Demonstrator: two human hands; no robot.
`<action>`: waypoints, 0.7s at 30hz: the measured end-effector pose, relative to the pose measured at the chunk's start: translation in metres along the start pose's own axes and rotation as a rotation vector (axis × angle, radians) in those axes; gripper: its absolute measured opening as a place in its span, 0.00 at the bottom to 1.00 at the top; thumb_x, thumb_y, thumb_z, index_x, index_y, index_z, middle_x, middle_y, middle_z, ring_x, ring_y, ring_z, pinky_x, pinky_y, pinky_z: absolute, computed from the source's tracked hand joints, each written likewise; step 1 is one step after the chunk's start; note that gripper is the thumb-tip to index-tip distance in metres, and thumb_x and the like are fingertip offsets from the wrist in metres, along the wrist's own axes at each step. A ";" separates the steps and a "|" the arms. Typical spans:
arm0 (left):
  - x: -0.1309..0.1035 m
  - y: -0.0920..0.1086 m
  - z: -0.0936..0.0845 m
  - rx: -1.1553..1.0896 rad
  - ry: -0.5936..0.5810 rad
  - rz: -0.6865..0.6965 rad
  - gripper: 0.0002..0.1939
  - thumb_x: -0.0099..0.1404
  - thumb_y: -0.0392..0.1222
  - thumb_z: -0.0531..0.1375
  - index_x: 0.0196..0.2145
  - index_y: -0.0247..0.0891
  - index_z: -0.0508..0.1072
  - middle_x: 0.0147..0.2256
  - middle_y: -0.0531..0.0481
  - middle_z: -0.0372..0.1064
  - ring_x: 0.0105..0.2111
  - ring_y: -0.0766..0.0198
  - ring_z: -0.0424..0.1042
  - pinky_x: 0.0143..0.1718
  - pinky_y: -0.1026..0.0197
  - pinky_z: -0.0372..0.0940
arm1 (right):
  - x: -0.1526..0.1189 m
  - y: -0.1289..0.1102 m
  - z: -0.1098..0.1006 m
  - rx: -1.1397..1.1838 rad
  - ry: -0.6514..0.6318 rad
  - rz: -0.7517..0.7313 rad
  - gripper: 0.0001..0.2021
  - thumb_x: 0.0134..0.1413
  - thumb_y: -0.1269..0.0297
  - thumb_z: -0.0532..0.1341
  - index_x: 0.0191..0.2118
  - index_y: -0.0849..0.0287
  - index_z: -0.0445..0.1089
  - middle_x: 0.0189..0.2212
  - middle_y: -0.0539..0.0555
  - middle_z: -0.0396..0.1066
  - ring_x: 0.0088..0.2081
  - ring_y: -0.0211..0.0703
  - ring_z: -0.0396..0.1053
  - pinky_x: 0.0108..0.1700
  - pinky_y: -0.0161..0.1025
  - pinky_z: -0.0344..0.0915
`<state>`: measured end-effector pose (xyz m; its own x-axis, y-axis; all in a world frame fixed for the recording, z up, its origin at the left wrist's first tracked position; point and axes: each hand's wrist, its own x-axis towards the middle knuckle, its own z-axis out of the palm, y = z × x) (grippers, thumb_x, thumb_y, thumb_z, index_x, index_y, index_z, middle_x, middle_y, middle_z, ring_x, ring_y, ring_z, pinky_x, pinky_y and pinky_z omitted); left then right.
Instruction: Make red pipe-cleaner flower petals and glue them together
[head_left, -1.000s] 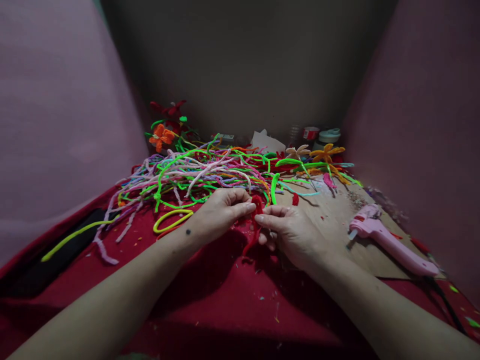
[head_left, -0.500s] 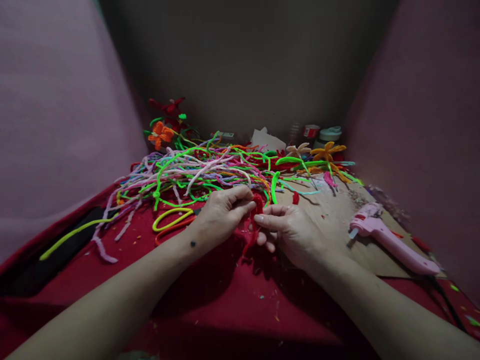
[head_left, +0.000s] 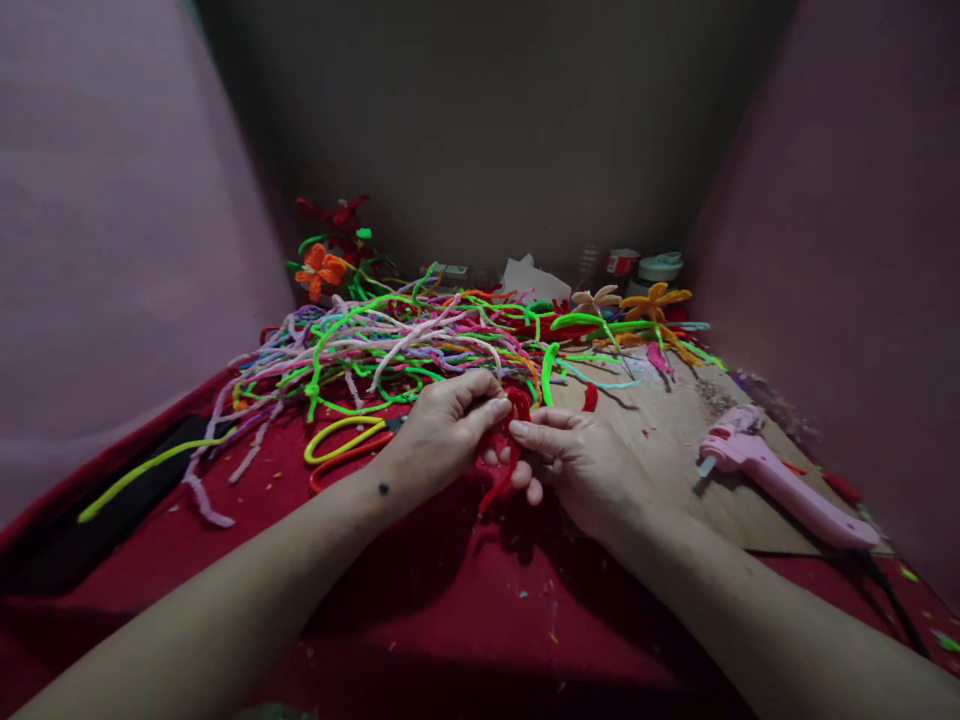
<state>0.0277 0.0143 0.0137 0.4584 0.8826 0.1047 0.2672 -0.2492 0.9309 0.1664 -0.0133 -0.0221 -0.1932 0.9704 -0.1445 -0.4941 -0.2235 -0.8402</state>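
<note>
A red pipe cleaner, bent into a loop at its top, is pinched between my two hands above the red cloth. My left hand grips it with thumb and forefinger at the loop's left side. From the right, my right hand pinches the same piece, its other fingers curled below. One loose end hangs down under the fingers. Beside my left wrist lie scissors with a yellow and an orange handle loop; their blades are mostly hidden behind that hand.
Behind my hands spreads a heap of coloured pipe cleaners. On the right, a pink glue gun rests on a brown board. Finished flowers, one orange, stand at the back. A black object lies at left.
The loose red end below my fingers has swung slightly left and hangs straighter. Both hands stay nearly in place, still pinching the pipe cleaner.
</note>
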 end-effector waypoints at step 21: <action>0.004 -0.001 -0.010 0.226 -0.067 0.118 0.05 0.59 0.38 0.54 0.27 0.34 0.66 0.22 0.56 0.59 0.21 0.72 0.57 0.22 0.68 0.54 | 0.000 0.001 -0.002 -0.138 -0.072 0.032 0.07 0.44 0.65 0.64 0.27 0.64 0.67 0.13 0.50 0.68 0.11 0.33 0.63 0.13 0.27 0.57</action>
<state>0.0207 0.0216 0.0169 0.5506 0.8156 0.1779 0.3876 -0.4386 0.8108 0.1678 -0.0130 -0.0245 -0.2700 0.9529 -0.1385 -0.3666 -0.2347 -0.9003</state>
